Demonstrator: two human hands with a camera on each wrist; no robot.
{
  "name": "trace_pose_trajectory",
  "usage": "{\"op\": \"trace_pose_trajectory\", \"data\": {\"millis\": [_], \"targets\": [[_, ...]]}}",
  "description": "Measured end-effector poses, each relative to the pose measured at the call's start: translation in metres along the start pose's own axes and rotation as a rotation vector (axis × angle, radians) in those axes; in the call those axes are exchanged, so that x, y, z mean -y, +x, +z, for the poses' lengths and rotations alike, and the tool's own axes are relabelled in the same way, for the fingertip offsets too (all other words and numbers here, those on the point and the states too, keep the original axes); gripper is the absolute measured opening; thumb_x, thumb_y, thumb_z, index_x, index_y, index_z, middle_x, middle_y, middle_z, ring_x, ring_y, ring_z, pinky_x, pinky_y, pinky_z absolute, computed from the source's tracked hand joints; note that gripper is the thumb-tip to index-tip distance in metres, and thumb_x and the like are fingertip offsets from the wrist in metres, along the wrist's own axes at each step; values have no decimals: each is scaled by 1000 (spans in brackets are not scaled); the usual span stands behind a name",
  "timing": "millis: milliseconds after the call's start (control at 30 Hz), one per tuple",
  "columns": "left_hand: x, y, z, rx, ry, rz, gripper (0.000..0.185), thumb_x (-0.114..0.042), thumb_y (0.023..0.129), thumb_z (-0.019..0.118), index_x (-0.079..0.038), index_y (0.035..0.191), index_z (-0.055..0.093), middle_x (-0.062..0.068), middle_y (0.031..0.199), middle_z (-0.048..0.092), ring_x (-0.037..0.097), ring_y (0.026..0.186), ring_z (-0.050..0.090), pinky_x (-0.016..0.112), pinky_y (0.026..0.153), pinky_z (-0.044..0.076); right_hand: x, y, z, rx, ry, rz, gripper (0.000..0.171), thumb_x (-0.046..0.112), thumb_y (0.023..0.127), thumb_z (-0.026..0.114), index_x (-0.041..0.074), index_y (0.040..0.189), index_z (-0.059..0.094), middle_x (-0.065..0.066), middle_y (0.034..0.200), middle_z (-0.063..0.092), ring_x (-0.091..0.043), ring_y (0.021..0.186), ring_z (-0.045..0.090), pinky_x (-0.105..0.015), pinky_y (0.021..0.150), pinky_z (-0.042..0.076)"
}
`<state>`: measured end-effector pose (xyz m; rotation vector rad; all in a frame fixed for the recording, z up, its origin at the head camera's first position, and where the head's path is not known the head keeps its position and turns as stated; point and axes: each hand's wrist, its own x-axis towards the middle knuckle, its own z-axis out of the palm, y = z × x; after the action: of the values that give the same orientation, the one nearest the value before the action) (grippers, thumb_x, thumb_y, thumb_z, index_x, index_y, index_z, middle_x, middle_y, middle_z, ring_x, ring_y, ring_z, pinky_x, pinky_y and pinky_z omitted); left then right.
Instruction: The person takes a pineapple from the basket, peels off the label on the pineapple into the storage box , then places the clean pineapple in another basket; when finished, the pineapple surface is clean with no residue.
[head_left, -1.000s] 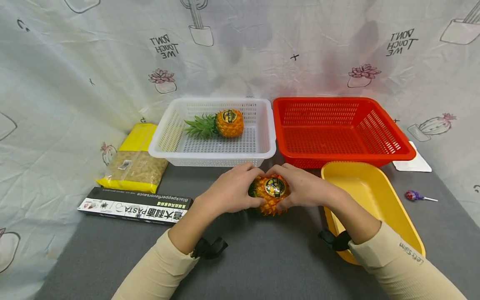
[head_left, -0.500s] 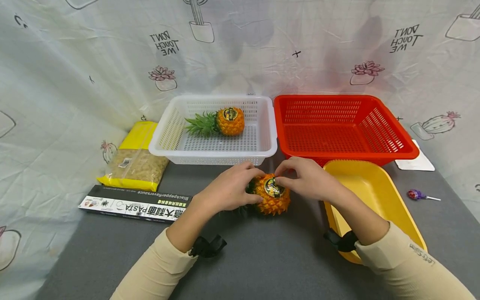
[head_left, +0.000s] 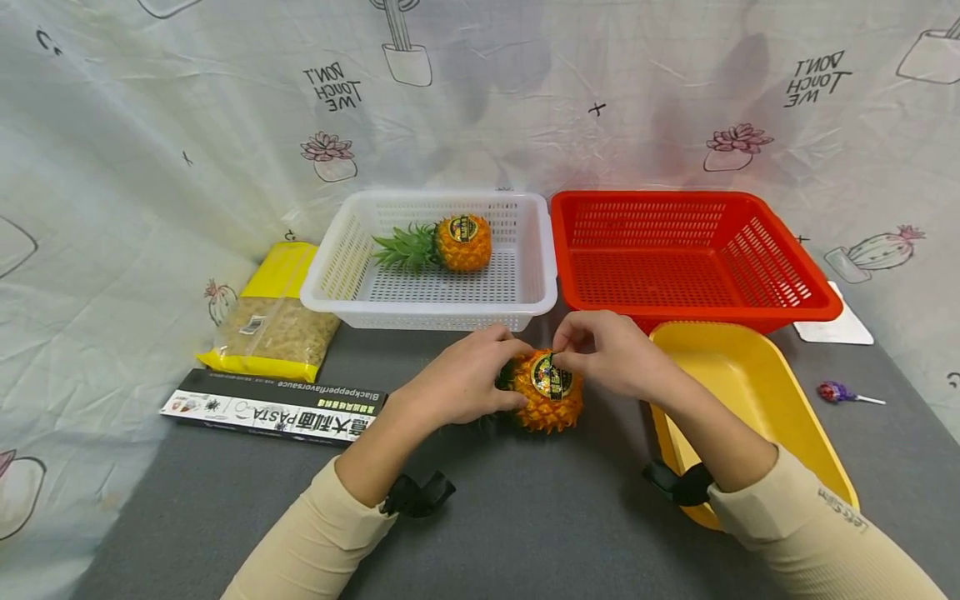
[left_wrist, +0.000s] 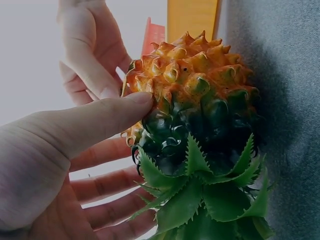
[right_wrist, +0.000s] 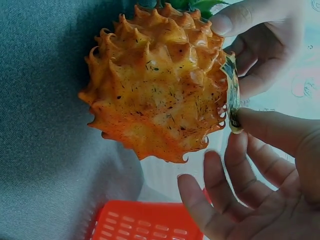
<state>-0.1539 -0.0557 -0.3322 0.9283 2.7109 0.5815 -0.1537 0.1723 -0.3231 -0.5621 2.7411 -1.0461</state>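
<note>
One pineapple (head_left: 462, 242) (sideways) in white basket (head_left: 341, 265)

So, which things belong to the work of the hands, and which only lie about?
In hand: spiky orange pineapple, its round label, left hand, right hand.

Lying about: white plastic basket, red plastic basket, yellow tray, black pasta box, lollipop.

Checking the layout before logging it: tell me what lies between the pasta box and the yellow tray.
In the head view, the left hand and right hand hold a pineapple on grey table between the pasta box and yellow tray.
</note>
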Motion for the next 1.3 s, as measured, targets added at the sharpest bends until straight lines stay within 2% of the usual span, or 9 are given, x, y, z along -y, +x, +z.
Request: {"op": "trace_pose_trajectory", "data": {"millis": [267, 533, 833, 1300], "targets": [[0, -1, 0, -1, -4, 3, 57, -32, 89, 82, -19, 141, 63, 2, 124, 60, 19, 111, 59, 39, 98, 51, 0, -3, -9, 58, 129, 29, 5, 13, 93, 75, 12, 96, 71, -5, 88, 67, -22, 82, 62, -35, 75, 54], [1, 0, 1, 2, -13, 3, 58, -32, 89, 83, -16, 141, 63, 3, 127, 61, 21, 114, 59, 41, 101, 50, -2, -6, -24, 140, 256, 72, 16, 21, 95, 75, 9, 102, 70, -11, 93, 67, -28, 79, 66, -37, 74, 58], [2, 0, 1, 9, -8, 2, 60, -33, 90, 82, -17, 143, 61, 4, 130, 59, 23, 117, 59, 43, 103, 49, -23, -18, -42, 194, 336, 119, 19, 23, 96, 73, 7, 106, 69, -15, 96, 68, -35, 81, 67, -40, 75, 60], [2, -1, 0, 16, -31, -1, 60, -32, 90, 82, -16, 143, 61, 5, 132, 60, 24, 119, 59, 44, 105, 49, -51, -41, -70, 167, 375, 209, 24, 22, 99, 69, 2, 112, 68, -8, 97, 68, -30, 85, 66, -38, 74, 59]]}}
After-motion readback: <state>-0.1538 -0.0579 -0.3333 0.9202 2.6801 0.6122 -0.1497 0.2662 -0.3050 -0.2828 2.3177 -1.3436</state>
